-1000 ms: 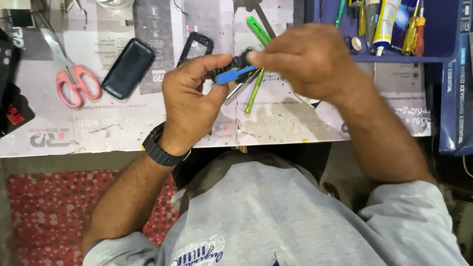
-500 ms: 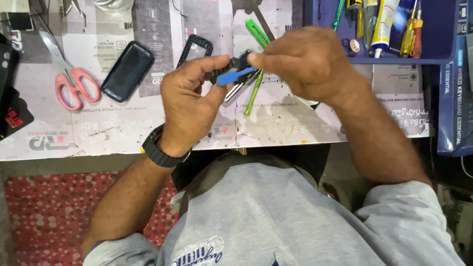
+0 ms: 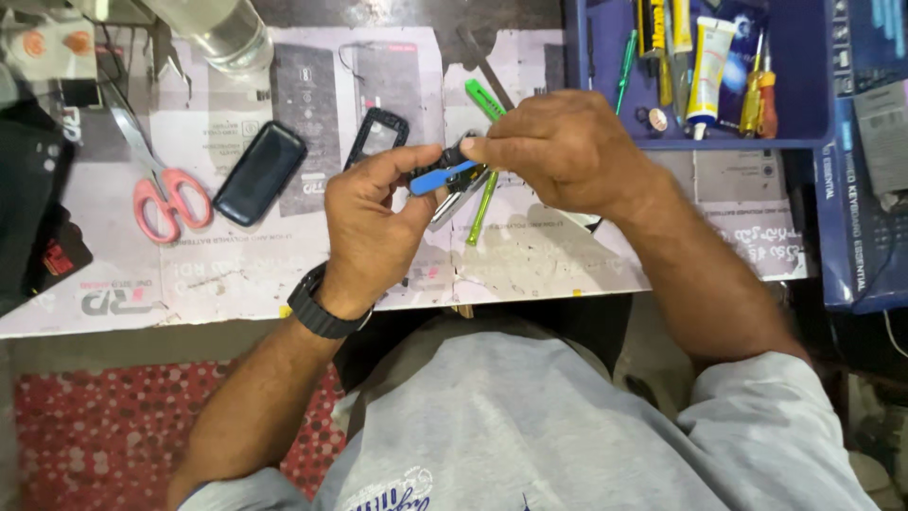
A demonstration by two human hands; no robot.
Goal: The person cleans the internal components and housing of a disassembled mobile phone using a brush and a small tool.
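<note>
Blue-handled tool (image 3: 443, 177) sits between both hands, held above the counter (image 3: 567, 255), its blue part angled up to the right. Left hand (image 3: 374, 222) grips it from below, thumb and fingers curled and pinching the blue handle along with a small dark part (image 3: 454, 156) at its upper end; what that part is cannot be told. Right hand (image 3: 567, 151) comes in from the right, fingers pressed together at the tips and pinching the same dark part at the tool's end. A silvery metal piece (image 3: 452, 202) shows just under the blue handle, partly hidden by the left thumb.

Directly beneath the hands lies a green screwdriver (image 3: 485, 189), running up and down the counter, mostly covered by the hands. Just left of the left hand's fingers, a black phone frame (image 3: 376, 134) lies flat. Further left, a dark phone back cover (image 3: 259, 173), then pink-handled scissors (image 3: 161, 194). A black wristwatch (image 3: 322, 308) is on the left wrist.

Printed paper sheets (image 3: 312, 95) cover the counter. A clear plastic bottle (image 3: 218, 28) is at the top left. Upper right, a blue tray (image 3: 804, 85) holds a glue tube (image 3: 707, 66) and screwdrivers (image 3: 757, 90). A blue box (image 3: 865, 170) is at the far right. Red patterned floor mat (image 3: 113, 426) is below the counter edge.
</note>
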